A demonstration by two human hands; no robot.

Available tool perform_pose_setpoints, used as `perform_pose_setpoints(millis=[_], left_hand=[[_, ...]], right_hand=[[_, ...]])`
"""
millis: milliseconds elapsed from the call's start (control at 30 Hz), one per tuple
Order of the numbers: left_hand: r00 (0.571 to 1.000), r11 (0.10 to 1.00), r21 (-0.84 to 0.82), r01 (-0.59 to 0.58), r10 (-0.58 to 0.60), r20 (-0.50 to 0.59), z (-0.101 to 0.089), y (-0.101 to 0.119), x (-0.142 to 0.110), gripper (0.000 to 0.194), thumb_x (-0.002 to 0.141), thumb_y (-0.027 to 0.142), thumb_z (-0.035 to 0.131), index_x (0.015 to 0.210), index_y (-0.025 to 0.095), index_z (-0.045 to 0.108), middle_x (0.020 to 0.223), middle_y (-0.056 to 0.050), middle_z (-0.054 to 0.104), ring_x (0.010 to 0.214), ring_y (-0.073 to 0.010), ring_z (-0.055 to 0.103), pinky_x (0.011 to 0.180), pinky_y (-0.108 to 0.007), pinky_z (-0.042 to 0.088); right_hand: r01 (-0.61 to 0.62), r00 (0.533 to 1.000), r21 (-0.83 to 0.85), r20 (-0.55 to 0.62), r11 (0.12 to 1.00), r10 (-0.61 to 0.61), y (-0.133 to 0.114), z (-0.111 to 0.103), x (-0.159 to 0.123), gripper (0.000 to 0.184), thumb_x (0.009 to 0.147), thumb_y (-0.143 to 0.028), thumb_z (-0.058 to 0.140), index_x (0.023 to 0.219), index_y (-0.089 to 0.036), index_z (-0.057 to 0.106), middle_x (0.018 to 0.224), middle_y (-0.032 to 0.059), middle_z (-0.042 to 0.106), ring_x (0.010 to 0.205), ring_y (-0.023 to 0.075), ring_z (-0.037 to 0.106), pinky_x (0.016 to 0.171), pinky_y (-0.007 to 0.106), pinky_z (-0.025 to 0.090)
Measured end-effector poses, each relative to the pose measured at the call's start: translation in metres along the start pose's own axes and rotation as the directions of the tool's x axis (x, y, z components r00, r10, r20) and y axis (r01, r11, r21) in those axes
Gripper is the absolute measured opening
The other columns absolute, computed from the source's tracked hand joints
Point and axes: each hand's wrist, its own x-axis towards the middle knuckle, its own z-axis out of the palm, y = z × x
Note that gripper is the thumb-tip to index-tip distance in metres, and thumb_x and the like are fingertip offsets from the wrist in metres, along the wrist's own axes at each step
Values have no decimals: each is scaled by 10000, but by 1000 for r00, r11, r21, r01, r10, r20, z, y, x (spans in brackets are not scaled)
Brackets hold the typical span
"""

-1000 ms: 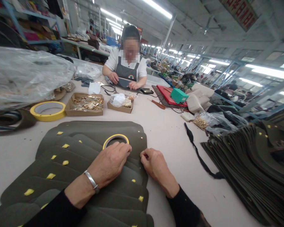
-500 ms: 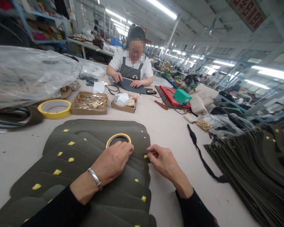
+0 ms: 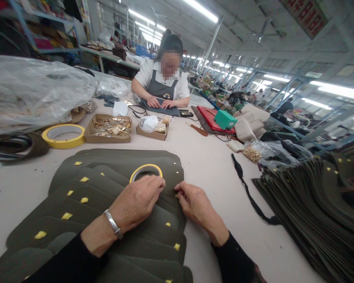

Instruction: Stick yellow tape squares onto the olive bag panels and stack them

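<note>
A far box (image 3: 107, 138) holds gold pieces (image 3: 111, 126), a smaller box (image 3: 150, 135) a white bundle (image 3: 148, 124). The left hand (image 3: 140, 198) curls over the near tape roll (image 3: 147, 166), grip hidden; the right hand (image 3: 196, 202), nearly closed, meets a yellow scrap (image 3: 176, 196), hold unclear.

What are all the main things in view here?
Flat pieces: several, dark green, centre
Tape bits: many, yellow, on pieces
Small tape roll: one, yellow, over pieces
Cardboard boxes: two, brown, beyond pieces
Large tape roll: one, yellow, beside cardboard boxes
Large plastic bag: one, clear, left
Strap: one, black, right
Green box: one, green, beyond strap
Stack: one, dark green, far right
Co-worker: one, white-shirted, opposite
Left hand: one, black-sleeved, at small tape roll
Right hand: one, black-sleeved, pieces' right edge
</note>
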Motion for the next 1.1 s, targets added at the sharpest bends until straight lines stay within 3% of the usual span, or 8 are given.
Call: perform_pose_setpoints(millis=[100,167,267,333,467,533,833,1100], left_hand=[[1000,1000,8,-15,15,-4,-1,-1,-3,201,989,195,335,998,194,536,921,-38,652,849,-180,611,784,-324,491],[1000,999,36,-22,22,-6,0,-1,-4,223,992,203,330,1020,194,551,918,-40,679,841,-184,640,769,-323,512],[997,998,39,-50,52,-49,1,-1,-5,236,991,219,349,1102,202,557,995,-43,714,876,-179,679,778,-300,539],[995,998,3,-63,63,-82,0,1,-5,252,985,223,370,1169,217,543,1071,-35,716,914,-164,692,798,-270,547],[997,999,-10,-46,45,-55,-2,5,-6,415,975,221,382,1390,246,386,1175,-34,692,973,-159,692,811,-252,552],[999,999,25,-29,30,-36,-2,8,-7,478,970,226,379,1443,229,305,1104,-41,718,900,-170,709,749,-258,562],[997,989,143,-42,50,-53,2,14,-7,401,968,225,385,1362,182,325,819,-14,726,660,-189,695,567,-281,502],[1000,995,98,-14,16,-14,5,13,-9,154,981,207,374,1019,230,521,799,14,674,702,-164,675,575,-269,458]], right_hand=[[2,986,153,167,988,-28,-1,-9,-1,270,805,-61,502,997,-192,639,781,-1,703,693,136,633,671,231,469],[-38,981,237,192,971,-9,-1,-12,0,258,821,-77,505,987,-202,658,756,-14,704,673,124,628,641,217,463],[-45,998,310,-33,950,58,-2,-10,2,189,857,-154,535,977,-186,678,770,8,711,656,129,623,630,232,477],[43,981,334,-192,942,23,-6,-7,3,166,863,-188,559,969,-180,687,824,32,717,687,137,629,655,249,493],[264,940,304,-294,916,-173,-18,-4,4,193,860,-140,547,1001,-182,672,897,51,702,752,141,623,717,270,508],[318,923,278,-310,906,-229,-22,-4,4,213,860,-124,536,1027,-185,653,901,54,694,758,143,619,724,275,513],[421,862,122,-362,899,-355,-22,5,4,163,877,-114,495,896,-198,634,798,47,692,740,152,634,705,270,515],[324,850,2,-440,946,-290,-24,12,2,167,791,-115,486,762,-203,625,630,17,630,573,132,583,577,242,474]])
